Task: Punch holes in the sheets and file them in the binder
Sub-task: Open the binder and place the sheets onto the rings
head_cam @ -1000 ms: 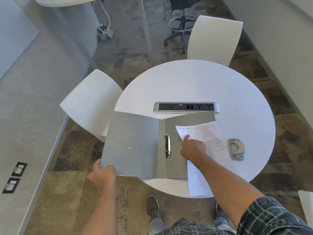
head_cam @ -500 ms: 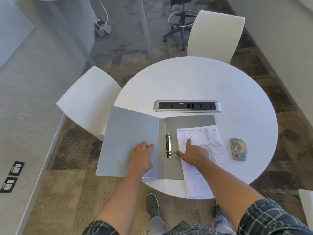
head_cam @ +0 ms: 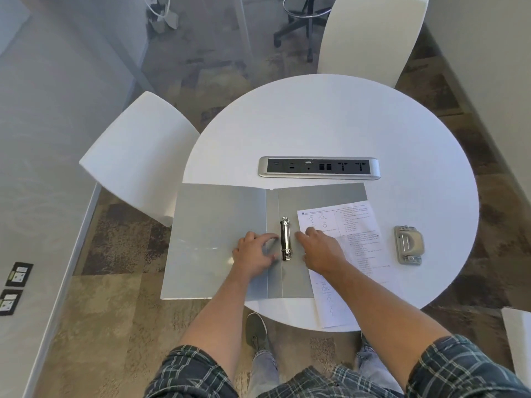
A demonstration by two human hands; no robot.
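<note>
Lying open on the round white surface (head_cam: pixel 330 119), the grey binder (head_cam: pixel 218 239) had its front cover hanging past the near-left edge, and both hands were at the metal ring clasp (head_cam: pixel 285 238) on the spine. The left hand (head_cam: pixel 254 254) rested on the inside cover with its fingers loosely curled toward the clasp, gripping nothing that could be made out; the right hand (head_cam: pixel 321 252) lay flat on the sheets (head_cam: pixel 344 254), its fingertips just beside the rings. Those printed sheets sat askew across the back cover, their lower part overhanging the near edge, and the hole punch (head_cam: pixel 408 245) stood apart to their right, untouched. Whether holes were already punched could not be told. The step looked like opening the rings; next, the clasp would need pulling apart from both sides.
</note>
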